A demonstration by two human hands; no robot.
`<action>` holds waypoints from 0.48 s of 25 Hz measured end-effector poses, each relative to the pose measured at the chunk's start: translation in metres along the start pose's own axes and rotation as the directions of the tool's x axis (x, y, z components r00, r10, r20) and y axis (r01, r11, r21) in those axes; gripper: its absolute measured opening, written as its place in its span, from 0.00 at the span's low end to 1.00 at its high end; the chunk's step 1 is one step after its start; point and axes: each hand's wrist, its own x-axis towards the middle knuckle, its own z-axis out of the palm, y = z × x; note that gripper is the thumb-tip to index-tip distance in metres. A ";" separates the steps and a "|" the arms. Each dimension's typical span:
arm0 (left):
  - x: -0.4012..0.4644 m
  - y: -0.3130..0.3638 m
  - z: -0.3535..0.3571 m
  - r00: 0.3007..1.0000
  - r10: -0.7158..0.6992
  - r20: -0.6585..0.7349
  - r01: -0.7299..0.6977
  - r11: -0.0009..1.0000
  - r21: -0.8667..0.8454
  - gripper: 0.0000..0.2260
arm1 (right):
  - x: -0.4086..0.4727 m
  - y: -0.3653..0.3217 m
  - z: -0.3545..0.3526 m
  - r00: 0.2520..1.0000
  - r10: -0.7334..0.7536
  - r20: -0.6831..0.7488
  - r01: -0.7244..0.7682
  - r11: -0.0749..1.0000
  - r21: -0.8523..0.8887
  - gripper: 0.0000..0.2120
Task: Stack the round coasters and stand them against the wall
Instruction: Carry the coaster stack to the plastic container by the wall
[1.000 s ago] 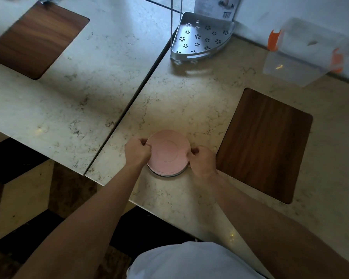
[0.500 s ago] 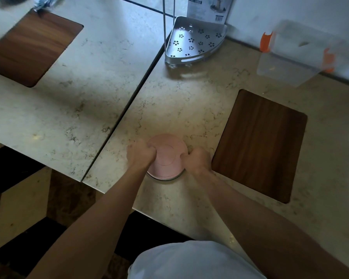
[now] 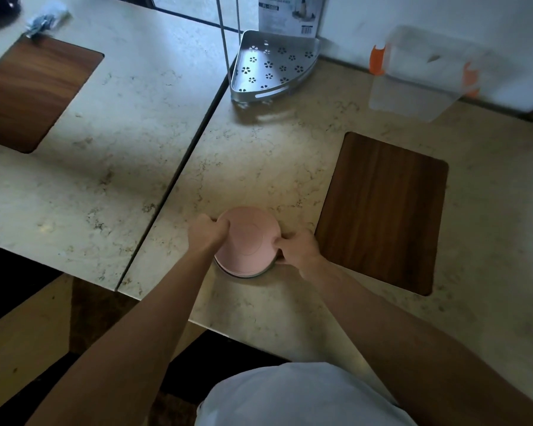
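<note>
A stack of round coasters [image 3: 247, 241], pink on top with a grey one showing at the bottom edge, sits near the front of the marble counter [image 3: 259, 155]. My left hand [image 3: 208, 230] grips the stack's left rim. My right hand [image 3: 296, 245] grips its right rim, fingertips curled under the edge. The stack looks slightly tilted, its near edge on the counter. The white wall [image 3: 428, 13] runs along the back of the counter, far from the stack.
A dark wooden inset [image 3: 382, 210] lies just right of my hands. A metal corner shelf [image 3: 271, 67] and a printed box [image 3: 290, 13] stand at the back. A clear container with orange clips [image 3: 425, 75] leans by the wall. A second counter with a wooden inset [image 3: 34, 90] lies left.
Both hands have closed tighter on the stack's rims, and the stack has tipped up a little between them. The view shifted slightly.
</note>
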 end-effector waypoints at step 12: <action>-0.029 0.071 0.066 0.960 0.118 0.255 -0.123 0.992 0.003 0.08 | -0.005 0.022 -0.113 0.985 -0.003 -0.171 0.005 1.000 0.016 0.05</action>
